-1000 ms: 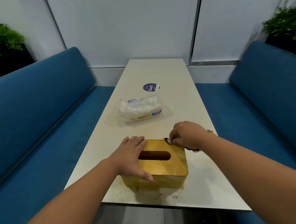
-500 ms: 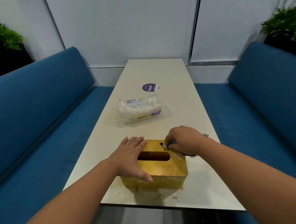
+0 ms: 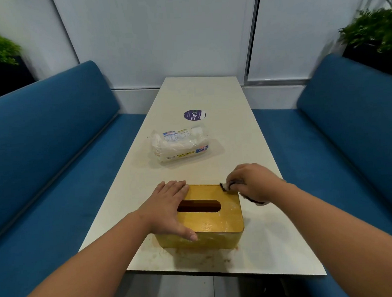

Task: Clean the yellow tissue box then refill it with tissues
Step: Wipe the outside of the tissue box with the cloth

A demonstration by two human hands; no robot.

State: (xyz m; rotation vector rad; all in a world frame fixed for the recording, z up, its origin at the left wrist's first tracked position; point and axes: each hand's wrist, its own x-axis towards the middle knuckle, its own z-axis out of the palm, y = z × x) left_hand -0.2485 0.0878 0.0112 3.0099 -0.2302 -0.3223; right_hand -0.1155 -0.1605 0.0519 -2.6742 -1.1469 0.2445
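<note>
Since half a second ago, right hand (image 3: 253,181) had slid its cloth (image 3: 227,186) from beside the slot back to the box's far right corner; left hand (image 3: 168,207) had not shifted. I noted the box (image 3: 217,220) at the near end of the table (image 3: 210,94), left palm flat on its left top, fingers straight, thumb over the front edge. Right fingers were curled round the cloth, pinching it. Box looked rigid, glossy, probably light and apt to skid, so I judged pressing down from above the sound hold. Yellow, rounded corners, dark oval slot, whitish smears on the right top, grime round its base. Tissue pack (image 3: 180,144) lay well beyond, unopened as far as I could tell
</note>
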